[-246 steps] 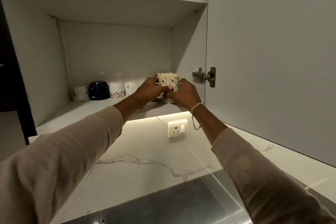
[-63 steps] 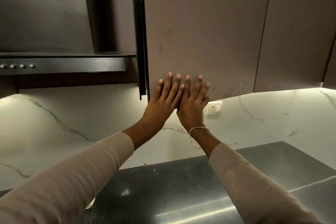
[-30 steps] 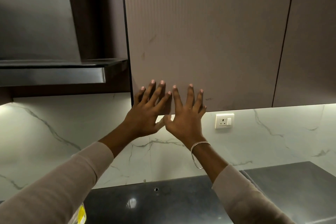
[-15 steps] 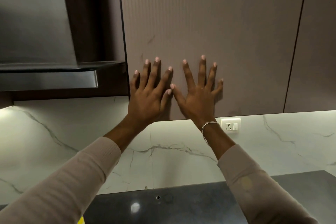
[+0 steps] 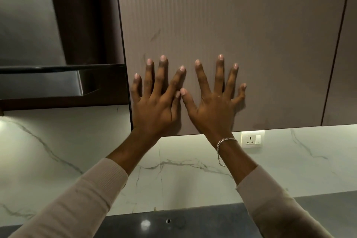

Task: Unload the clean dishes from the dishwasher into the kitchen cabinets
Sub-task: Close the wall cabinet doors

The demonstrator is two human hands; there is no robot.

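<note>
The brown ribbed cabinet door [image 5: 222, 15] is closed and fills the upper middle of the view. My left hand [image 5: 156, 106] lies flat against its lower left corner, fingers straight and spread. My right hand [image 5: 214, 106], with a silver bracelet at the wrist, presses flat on the door just beside it, fingers spread too. The two thumbs nearly touch. Neither hand holds anything. No dishes or dishwasher are in sight.
A steel extractor hood [image 5: 29, 25] hangs to the left of the cabinet. A second cabinet door [image 5: 343, 63] adjoins on the right. Below run a lit marble backsplash [image 5: 77, 150] with a wall socket [image 5: 251, 139] and a dark counter [image 5: 173, 224].
The cups went onto the shelf and the door swung shut. Over the last second both hands slid a little higher on the door and spread their fingers wider.
</note>
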